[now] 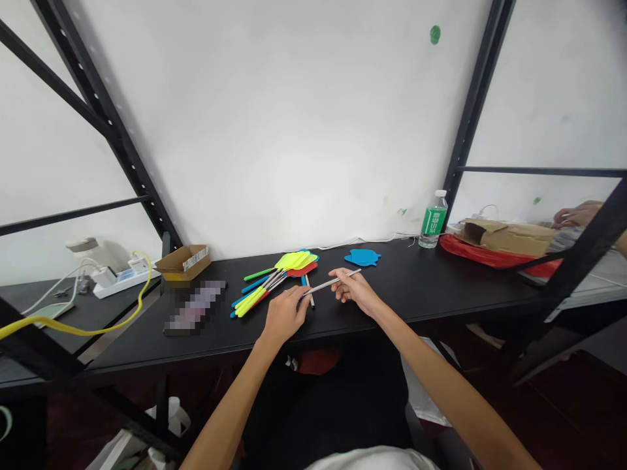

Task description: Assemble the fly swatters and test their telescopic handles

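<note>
A thin silver metal rod (323,285) slants between my hands, above the black table's front part. Its lower end is pinched in the fingers of my left hand (285,314). Near the other end, the thumb and forefinger of my right hand (355,290) close on it, and the tip sticks out past them. Beside my left hand lies a pile of fly swatters (298,261) with yellow, red and blue parts and long handles. A white stick with a dark end (312,300) lies just behind the rod. Blue hand-shaped swatter heads (362,257) rest beyond my right hand.
A small open cardboard box (183,264) and a blurred flat item (196,307) are on the left. A water bottle (434,220) stands at the right back. Past the rack post, another person's hand (578,214) is near brown cardboard (519,239). A yellow cable (140,303) hangs at left.
</note>
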{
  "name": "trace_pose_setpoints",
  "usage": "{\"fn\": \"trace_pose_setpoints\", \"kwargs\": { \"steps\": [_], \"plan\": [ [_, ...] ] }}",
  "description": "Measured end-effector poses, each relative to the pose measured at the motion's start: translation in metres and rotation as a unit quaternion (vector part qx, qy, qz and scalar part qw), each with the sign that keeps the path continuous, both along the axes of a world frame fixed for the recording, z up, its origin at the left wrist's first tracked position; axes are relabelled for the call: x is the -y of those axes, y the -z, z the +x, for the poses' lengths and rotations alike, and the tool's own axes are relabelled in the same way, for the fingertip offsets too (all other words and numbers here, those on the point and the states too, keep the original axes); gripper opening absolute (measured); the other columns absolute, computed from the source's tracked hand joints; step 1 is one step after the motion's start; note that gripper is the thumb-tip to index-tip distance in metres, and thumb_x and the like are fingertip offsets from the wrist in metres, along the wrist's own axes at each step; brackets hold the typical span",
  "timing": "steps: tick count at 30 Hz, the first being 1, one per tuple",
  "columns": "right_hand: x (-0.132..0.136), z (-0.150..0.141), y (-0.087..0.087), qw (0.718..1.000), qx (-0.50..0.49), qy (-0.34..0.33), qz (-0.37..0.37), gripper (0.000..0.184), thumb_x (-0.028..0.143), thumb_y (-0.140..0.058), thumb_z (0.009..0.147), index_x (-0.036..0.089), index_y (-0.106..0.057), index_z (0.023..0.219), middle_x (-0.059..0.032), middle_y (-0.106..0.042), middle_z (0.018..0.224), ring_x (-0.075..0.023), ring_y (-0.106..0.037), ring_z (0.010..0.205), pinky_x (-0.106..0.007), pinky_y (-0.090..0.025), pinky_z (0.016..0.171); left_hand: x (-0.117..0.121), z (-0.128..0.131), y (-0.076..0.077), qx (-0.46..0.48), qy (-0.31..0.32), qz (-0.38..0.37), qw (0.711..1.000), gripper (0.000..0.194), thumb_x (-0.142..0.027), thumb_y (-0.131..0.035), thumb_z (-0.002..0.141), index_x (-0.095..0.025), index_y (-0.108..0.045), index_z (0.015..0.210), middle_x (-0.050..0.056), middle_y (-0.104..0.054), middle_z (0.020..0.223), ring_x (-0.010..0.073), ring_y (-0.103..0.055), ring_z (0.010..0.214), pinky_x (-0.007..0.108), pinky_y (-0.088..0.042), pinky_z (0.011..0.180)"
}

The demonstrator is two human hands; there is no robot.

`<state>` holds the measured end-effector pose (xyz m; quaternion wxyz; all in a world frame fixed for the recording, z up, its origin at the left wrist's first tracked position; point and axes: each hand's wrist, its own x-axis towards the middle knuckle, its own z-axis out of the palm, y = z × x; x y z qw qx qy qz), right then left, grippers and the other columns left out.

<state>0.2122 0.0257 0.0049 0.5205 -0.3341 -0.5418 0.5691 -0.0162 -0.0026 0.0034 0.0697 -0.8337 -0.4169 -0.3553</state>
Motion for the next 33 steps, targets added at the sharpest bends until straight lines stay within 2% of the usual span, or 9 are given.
{"fn": "trace_pose_setpoints", "kwargs": {
  "steps": [7, 16, 20, 25, 30, 33],
  "plan": [
    [-0.002, 0.005, -0.006, 0.995, -0.052, 0.083, -0.015, 0.04, 0.054, -0.069, 0.079, 0.022, -0.063, 0.103, 0.0002, -0.064, 0.069, -0.0108, -0.056, 0.051, -0.02, -0.04, 0.044, -0.002, -0.002, 0.001, 0.047, -0.054, 0.019, 0.997, 0.024, -0.03, -0.045, 0.1, -0.023, -0.064, 0.112, 0.005, -0.073, 0.107, 0.0206, -0.068, 0.099, 0.03, -0.051, 0.083],
    [0.002, 0.006, -0.014, 0.978, -0.061, 0.175, 0.097, 0.034, 0.041, -0.066, 0.078, 0.025, -0.062, 0.109, 0.0041, -0.06, 0.066, -0.0099, -0.05, 0.048, -0.022, -0.036, 0.043, -0.005, -0.003, 0.002, 0.053, -0.092, 0.019, 0.994, 0.023, -0.03, -0.046, 0.099, -0.022, -0.064, 0.112, 0.004, -0.074, 0.102, 0.0214, -0.069, 0.092, 0.03, -0.049, 0.076],
    [0.004, 0.003, -0.016, 0.976, -0.055, 0.184, 0.108, 0.032, 0.039, -0.064, 0.08, 0.024, -0.061, 0.108, 0.0041, -0.059, 0.066, -0.01, -0.049, 0.048, -0.022, -0.037, 0.043, -0.004, -0.003, 0.002, 0.056, -0.091, 0.016, 0.994, 0.024, -0.03, -0.046, 0.099, -0.022, -0.064, 0.111, 0.004, -0.075, 0.101, 0.0211, -0.07, 0.09, 0.03, -0.049, 0.075],
    [0.006, 0.003, -0.017, 0.977, -0.049, 0.18, 0.102, 0.038, 0.039, -0.064, 0.08, 0.022, -0.061, 0.114, 0.0043, -0.059, 0.065, -0.01, -0.049, 0.048, -0.022, -0.037, 0.044, -0.002, -0.002, -0.001, 0.043, -0.083, -0.003, 0.996, 0.026, -0.031, -0.046, 0.098, -0.022, -0.063, 0.114, 0.004, -0.073, 0.109, 0.0207, -0.069, 0.095, 0.029, -0.05, 0.079],
    [0.006, -0.002, -0.012, 0.983, -0.031, 0.141, 0.111, 0.032, 0.038, -0.061, 0.081, 0.02, -0.064, 0.108, 0.0035, -0.059, 0.065, -0.0095, -0.049, 0.048, -0.021, -0.037, 0.043, -0.001, 0.0, 0.0, 0.032, -0.071, -0.01, 0.997, 0.027, -0.03, -0.047, 0.097, -0.024, -0.061, 0.119, 0.004, -0.072, 0.114, 0.0208, -0.068, 0.1, 0.029, -0.05, 0.081],
    [0.007, -0.008, -0.009, 0.985, -0.024, 0.124, 0.114, 0.034, 0.038, -0.061, 0.081, 0.02, -0.064, 0.11, 0.004, -0.058, 0.064, -0.0097, -0.049, 0.048, -0.021, -0.037, 0.043, -0.002, 0.0, 0.0, 0.036, -0.076, -0.01, 0.996, 0.027, -0.03, -0.047, 0.097, -0.024, -0.061, 0.12, 0.003, -0.072, 0.114, 0.0205, -0.068, 0.099, 0.028, -0.05, 0.078]
  ]
}}
